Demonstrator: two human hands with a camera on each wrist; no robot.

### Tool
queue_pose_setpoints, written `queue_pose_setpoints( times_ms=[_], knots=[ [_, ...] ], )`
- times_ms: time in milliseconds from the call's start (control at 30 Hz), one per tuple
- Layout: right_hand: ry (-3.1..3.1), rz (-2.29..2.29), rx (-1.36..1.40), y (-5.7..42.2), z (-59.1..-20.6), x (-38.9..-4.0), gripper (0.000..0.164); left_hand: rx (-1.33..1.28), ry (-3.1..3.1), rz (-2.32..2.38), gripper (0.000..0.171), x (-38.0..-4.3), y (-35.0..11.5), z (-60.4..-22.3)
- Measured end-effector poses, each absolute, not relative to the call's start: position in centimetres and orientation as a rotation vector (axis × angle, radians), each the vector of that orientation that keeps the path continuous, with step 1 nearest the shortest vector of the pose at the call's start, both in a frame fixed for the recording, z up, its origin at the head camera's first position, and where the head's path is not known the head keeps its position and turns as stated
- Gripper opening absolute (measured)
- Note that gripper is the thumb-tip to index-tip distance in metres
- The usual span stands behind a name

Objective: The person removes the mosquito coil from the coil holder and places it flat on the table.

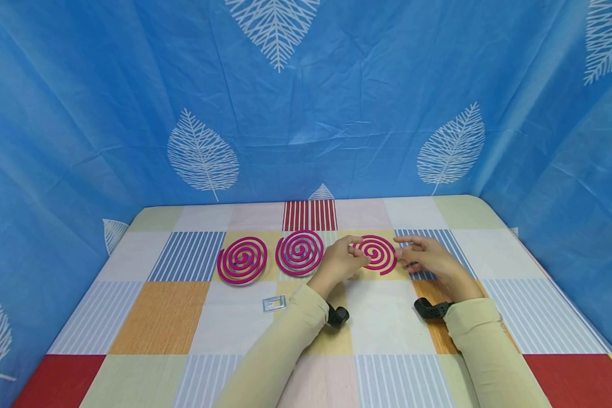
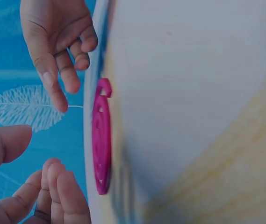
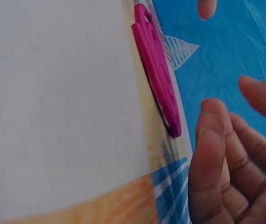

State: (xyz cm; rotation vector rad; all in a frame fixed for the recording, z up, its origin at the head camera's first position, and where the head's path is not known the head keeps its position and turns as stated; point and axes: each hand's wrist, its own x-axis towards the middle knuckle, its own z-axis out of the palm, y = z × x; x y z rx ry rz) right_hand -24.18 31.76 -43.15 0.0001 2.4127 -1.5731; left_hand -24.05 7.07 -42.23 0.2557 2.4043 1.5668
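A magenta mosquito coil [image 1: 373, 254] lies flat on the checked cloth between the two hands; both wrist views show the coil [image 2: 102, 144] [image 3: 157, 77] edge-on. To its left is my left hand [image 1: 338, 262], fingers loosely bent, with a gap between thumb and fingertips. On the other side my right hand [image 1: 428, 258] hovers with relaxed fingers. Neither hand holds anything, and in the wrist views both look apart from the coil. Two more magenta coils, a middle one [image 1: 300, 251] and a left one [image 1: 242, 259], sit slightly raised on supports mostly hidden beneath them.
A small flat metal coil stand [image 1: 273, 304] lies on the cloth beside the left forearm. The patchwork tablecloth [image 1: 234, 323] covers the table, and a blue curtain [image 1: 326, 130] with white leaf prints encloses its back and sides.
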Motion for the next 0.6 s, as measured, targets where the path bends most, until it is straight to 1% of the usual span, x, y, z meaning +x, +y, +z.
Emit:
queue_pose_setpoints(
  times_ms=[100,267,467,600],
  knots=[
    [2.437,-1.582,-0.121,31.8,-42.7,-24.0,0.057,0.268,2.409,1.585,0.053,-24.0,7.0,-41.9],
    [2.409,-1.626,-0.239,31.6,-41.9,-23.8,0.058,0.272,2.406,1.615,0.052,-23.8,6.8,-41.4],
    [2.418,-1.694,-0.355,31.3,-41.2,-23.6,0.054,0.33,2.367,1.679,0.049,-23.3,6.2,-40.7],
    [2.474,-1.695,-0.41,30.9,-40.6,-23.4,0.051,0.412,2.366,1.719,0.048,-22.9,5.6,-40.0]
  ],
)
